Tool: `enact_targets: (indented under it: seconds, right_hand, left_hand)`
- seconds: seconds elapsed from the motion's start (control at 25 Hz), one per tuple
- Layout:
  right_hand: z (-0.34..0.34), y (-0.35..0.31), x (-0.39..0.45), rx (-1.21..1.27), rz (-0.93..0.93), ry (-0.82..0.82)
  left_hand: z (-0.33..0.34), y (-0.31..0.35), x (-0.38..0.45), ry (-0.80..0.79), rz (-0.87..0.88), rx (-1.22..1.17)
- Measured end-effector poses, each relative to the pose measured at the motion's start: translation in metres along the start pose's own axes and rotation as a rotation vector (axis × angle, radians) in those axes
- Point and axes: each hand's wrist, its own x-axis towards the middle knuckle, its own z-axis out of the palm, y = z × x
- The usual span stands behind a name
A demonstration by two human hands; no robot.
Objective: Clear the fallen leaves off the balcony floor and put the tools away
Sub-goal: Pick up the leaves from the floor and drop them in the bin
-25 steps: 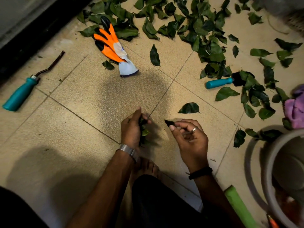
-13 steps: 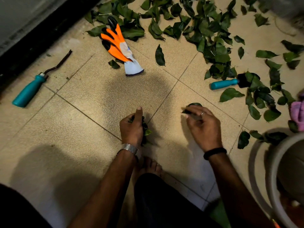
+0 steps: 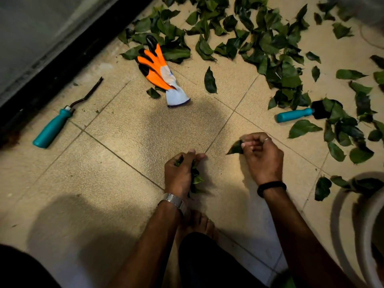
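Green fallen leaves lie scattered over the beige tiled balcony floor, thickest at the top and right. My left hand grips a bunch of gathered leaves low over the floor. To its right, my right hand pinches a single leaf just above the tiles. A teal-handled weeder lies at the left by the door track. A teal-handled trowel lies at the right, its dark blade partly under leaves. Orange and grey gardening gloves lie at the top centre.
A black sliding-door track runs along the upper left. The rim of a pale bucket stands at the lower right. My bare foot and dark-clad knee are at the bottom centre.
My right hand reached out to a lone leaf on the floor, picked it up and now holds it nearer my left hand. The left hand kept its bunch and stayed in place.
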Motion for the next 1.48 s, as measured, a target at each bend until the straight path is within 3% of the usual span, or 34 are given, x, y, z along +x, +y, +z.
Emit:
enact_targets:
  seconds: [0.16,0.32,0.36,0.56,0.68,0.76,0.84,0.96,1.08,1.24,1.4,1.48]
  right_hand:
    - [0.035,-0.067,-0.05,0.264,-0.066,-0.249]
    - [0.052,-0.089,-0.041,0.399,-0.069,-0.642]
    - [0.05,-0.092,-0.024,0.381,-0.088,-0.664]
    - [0.063,-0.097,0.115,-0.224,-0.431,-0.179]
    - [0.095,-0.082,0.164,-0.593,-0.582,-0.188]
    - [0.1,-0.076,0.167,-0.712,-0.653,-0.233]
    - [0.094,-0.078,0.154,-0.601,-0.622,-0.221]
    - [0.076,-0.078,0.089,-0.149,-0.503,-0.185]
    - [0.069,-0.071,-0.009,0.169,-0.3,-0.319]
    - [0.048,-0.047,-0.076,0.266,-0.102,-0.333]
    - [-0.01,-0.031,-0.084,0.315,-0.081,-0.449]
    - [-0.041,-0.011,-0.08,0.4,0.012,-0.291]
  left_hand:
    - [-0.001,0.001,0.0,0.017,0.067,0.058]
    - [-0.02,0.008,0.015,0.291,0.002,0.017]
    - [-0.027,0.012,0.018,0.339,-0.004,0.005]
    - [-0.038,0.02,0.025,0.324,-0.029,0.022]
    - [-0.038,0.017,0.021,0.293,-0.041,0.044]
    - [-0.039,0.017,0.021,0.285,-0.019,0.044]
    - [-0.04,0.018,0.022,0.281,-0.009,0.033]
    - [-0.037,0.016,0.022,0.217,-0.021,0.004]
    - [-0.023,0.01,0.021,0.233,0.0,0.029]
    - [0.006,-0.006,0.011,0.254,0.106,0.084]
    - [0.032,-0.024,0.003,0.219,0.119,0.099]
    - [0.044,-0.027,0.007,0.167,0.125,0.115]
